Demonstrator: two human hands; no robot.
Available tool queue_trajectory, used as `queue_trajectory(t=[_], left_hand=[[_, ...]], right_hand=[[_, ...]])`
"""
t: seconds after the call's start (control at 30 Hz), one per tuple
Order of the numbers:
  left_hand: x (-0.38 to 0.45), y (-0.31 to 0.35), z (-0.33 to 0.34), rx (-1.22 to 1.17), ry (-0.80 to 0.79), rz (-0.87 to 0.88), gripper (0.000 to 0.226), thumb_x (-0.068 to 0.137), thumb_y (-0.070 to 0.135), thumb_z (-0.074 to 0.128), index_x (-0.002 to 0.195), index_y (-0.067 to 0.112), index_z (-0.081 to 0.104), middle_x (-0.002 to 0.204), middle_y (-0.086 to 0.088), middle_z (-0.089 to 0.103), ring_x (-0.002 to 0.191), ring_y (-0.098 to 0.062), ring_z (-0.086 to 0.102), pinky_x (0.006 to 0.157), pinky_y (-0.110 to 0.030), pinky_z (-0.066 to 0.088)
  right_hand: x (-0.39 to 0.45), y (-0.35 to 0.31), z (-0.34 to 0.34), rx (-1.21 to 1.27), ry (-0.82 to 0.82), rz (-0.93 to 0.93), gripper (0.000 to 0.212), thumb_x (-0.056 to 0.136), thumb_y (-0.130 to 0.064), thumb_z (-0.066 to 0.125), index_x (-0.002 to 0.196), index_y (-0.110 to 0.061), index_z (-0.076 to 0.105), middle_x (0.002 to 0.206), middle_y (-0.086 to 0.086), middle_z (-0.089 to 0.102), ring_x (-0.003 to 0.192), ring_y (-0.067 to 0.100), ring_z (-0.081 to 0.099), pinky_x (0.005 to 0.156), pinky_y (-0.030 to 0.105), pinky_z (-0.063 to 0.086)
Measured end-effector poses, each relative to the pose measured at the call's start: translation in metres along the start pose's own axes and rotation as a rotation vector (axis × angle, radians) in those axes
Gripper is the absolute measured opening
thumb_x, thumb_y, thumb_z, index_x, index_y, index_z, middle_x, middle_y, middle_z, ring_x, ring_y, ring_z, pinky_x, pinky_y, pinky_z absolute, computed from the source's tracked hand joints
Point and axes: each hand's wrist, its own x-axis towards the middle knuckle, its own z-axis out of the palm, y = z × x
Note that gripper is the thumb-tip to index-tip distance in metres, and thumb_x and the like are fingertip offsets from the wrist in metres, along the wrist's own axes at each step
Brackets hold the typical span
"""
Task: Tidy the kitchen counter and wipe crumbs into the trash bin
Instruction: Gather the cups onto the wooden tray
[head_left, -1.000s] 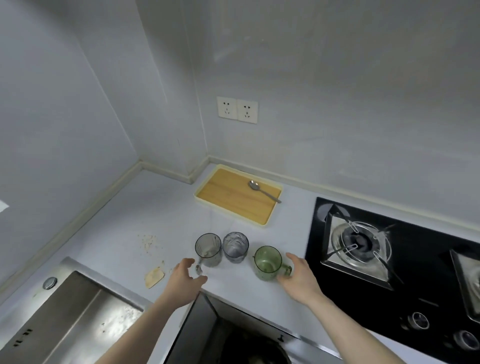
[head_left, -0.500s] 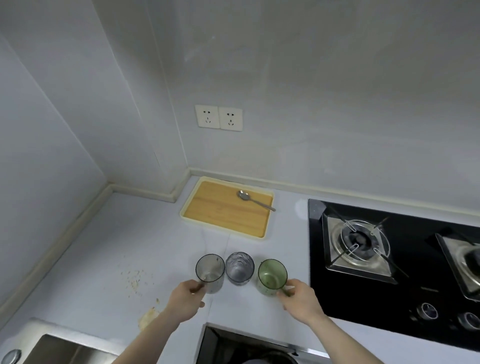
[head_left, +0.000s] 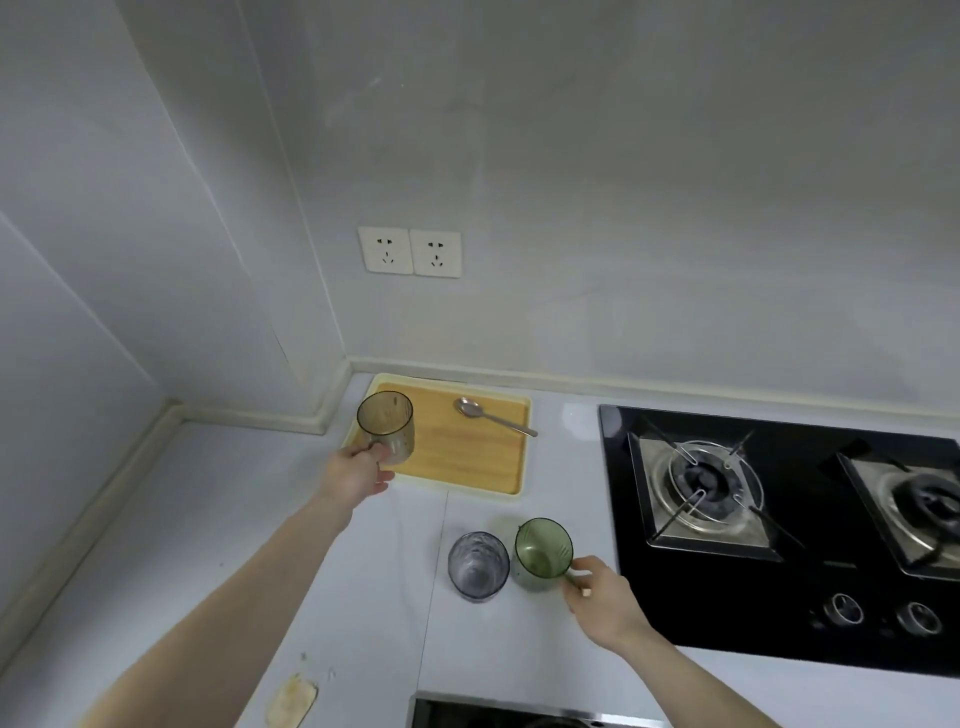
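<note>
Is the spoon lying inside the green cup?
No, the spoon lies on the wooden tray, while the right hand holds the green cup by its handle.

My left hand (head_left: 358, 470) holds a smoky mug (head_left: 387, 427) by its handle over the left edge of the wooden tray (head_left: 462, 457), where a spoon (head_left: 491, 414) lies; my right hand (head_left: 605, 597) pinches the green mug's (head_left: 543, 553) handle on the tabletop (head_left: 218, 545), just beside a clear glass (head_left: 478, 566).

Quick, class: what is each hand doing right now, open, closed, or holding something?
Left hand: grips the handle of the clear mug, over the wooden tray.
Right hand: pinches the handle of the green mug.
</note>
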Motion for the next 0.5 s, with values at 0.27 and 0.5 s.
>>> queue_trajectory(t=[0.27, 0.5], left_hand=[[0.046, 0.02, 0.029, -0.022, -0.015, -0.118, 0.032, 0.102, 0.007, 0.052, 0.13, -0.007, 0.058, 0.106, -0.019, 0.062, 0.069, -0.024, 0.062, 0.062, -0.029, 0.056], [0.053, 0.024, 0.032, 0.084, -0.059, -0.148, 0.033, 0.104, 0.011, 0.048, 0.132, -0.003, 0.059, 0.117, -0.012, 0.064, 0.096, -0.027, 0.068, 0.073, -0.033, 0.057]], right_hand=[[-0.003, -0.01, -0.016, -0.172, 0.017, 0.035, 0.015, 0.092, -0.026, 0.058, 0.086, -0.032, 0.071, 0.096, -0.005, 0.073, 0.092, 0.017, 0.069, 0.083, 0.026, 0.054], [-0.006, -0.009, -0.015, -0.183, 0.01, 0.042, 0.021, 0.096, -0.027, 0.053, 0.104, -0.024, 0.073, 0.102, -0.004, 0.072, 0.094, 0.017, 0.068, 0.084, 0.028, 0.055]])
